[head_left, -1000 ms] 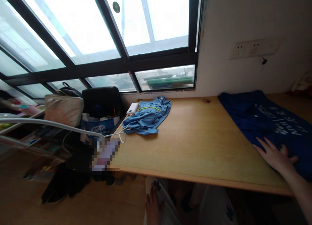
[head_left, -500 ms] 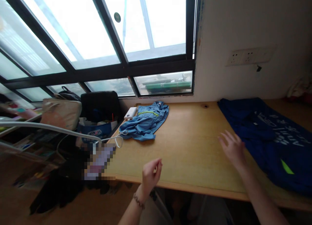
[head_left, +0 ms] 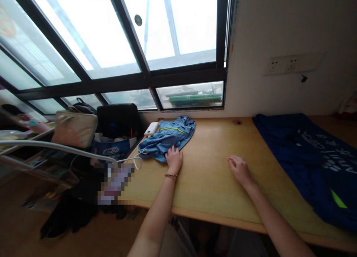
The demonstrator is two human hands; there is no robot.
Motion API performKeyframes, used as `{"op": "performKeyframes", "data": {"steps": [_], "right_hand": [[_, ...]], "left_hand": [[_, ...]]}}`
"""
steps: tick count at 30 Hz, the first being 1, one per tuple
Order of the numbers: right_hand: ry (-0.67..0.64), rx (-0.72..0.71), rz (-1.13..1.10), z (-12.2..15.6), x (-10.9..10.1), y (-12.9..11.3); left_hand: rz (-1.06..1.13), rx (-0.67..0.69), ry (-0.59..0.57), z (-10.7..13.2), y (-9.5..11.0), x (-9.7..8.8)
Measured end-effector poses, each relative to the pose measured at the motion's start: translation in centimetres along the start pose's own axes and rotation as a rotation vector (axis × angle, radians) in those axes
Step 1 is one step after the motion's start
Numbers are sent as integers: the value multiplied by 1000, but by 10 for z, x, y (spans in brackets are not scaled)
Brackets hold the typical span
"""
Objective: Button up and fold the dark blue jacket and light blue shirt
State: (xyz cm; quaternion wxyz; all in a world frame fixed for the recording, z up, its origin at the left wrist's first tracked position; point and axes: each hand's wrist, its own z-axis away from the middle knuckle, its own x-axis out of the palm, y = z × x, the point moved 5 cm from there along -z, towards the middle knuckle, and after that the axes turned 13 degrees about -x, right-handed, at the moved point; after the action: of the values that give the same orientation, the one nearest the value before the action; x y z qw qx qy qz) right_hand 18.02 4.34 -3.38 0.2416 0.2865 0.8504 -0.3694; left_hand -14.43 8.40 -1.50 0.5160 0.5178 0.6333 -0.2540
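Observation:
A crumpled light-blue garment (head_left: 167, 132) with a yellow-green stripe lies at the far left of the wooden table. My left hand (head_left: 174, 159), a bracelet on its wrist, rests at the garment's lower right edge. Its fingers are apart and touch the cloth, without closing round it. Above the bare wood to the right is my right hand (head_left: 240, 171), with loosely bent fingers and nothing visible in them. A dark-blue garment (head_left: 301, 153) with white lettering and a yellow-green patch is spread over the table's right side.
A white power bank (head_left: 151, 129) with a white cable (head_left: 137, 161) sits beside the light-blue garment. Bags and a black chair back (head_left: 118, 119) stand left of the table (head_left: 206, 190). A window is behind; wall sockets (head_left: 284, 64) are at right.
My left hand has moved forward from near the table's front edge to the light-blue garment, and its curled fingers have spread. My right hand has moved left, away from the dark-blue garment.

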Motion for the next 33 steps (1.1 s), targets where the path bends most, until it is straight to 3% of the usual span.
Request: {"op": "performKeyframes", "data": {"steps": [11,14,17,21,26,30,33], "right_hand": [[31,62,-12,-3,-6,5],[57,69,2,-3,-7,9],[72,73,7,-3,-8,12],[74,88,-4,-3,-8,13],[87,135,-46,-2,-7,17],[118,200,-96,-2,-4,21],[196,143,27,-3,-9,19]], "left_hand": [[34,-19,40,-13,-12,7],[171,21,52,-10,-5,6],[379,153,-48,3,13,4],[710,389,-432,31,47,1],[990,492,-1135,64,70,-10],[849,654,-1716,86,69,-26],[723,738,-1992,95,58,-35]]}}
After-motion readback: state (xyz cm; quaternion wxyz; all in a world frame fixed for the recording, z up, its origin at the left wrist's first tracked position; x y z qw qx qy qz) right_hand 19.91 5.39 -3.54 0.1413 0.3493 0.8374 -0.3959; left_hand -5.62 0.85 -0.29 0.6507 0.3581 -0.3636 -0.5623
